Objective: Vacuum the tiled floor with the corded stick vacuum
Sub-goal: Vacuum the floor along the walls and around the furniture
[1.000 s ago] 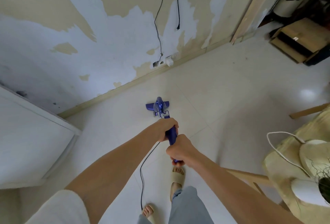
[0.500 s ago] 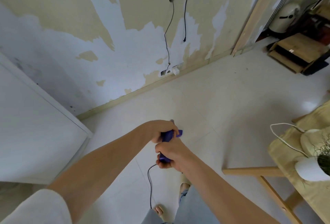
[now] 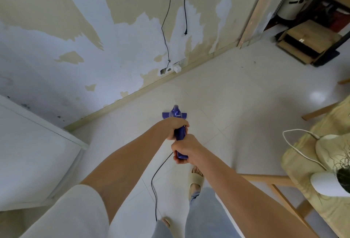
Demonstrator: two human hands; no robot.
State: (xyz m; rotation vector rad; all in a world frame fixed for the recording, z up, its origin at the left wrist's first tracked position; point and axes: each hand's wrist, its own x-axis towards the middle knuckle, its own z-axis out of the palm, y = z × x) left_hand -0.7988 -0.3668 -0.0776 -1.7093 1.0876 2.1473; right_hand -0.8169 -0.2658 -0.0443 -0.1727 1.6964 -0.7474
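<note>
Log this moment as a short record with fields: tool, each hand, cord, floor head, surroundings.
tool: blue stick vacuum, handle toward the person
left hand: left hand grips the handle, farther down the shaft
right hand: right hand grips the handle end
cord: black cord trails from the handle to the floor, between the feet
floor head: floor head on the tiled floor, short of the skirting
surroundings: peeling wall ahead; wooden table at right

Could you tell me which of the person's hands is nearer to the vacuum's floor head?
Left. The left hand grips the blue handle farther forward, just behind the floor head; the right hand grips the handle's rear end, closer to the body.
</note>
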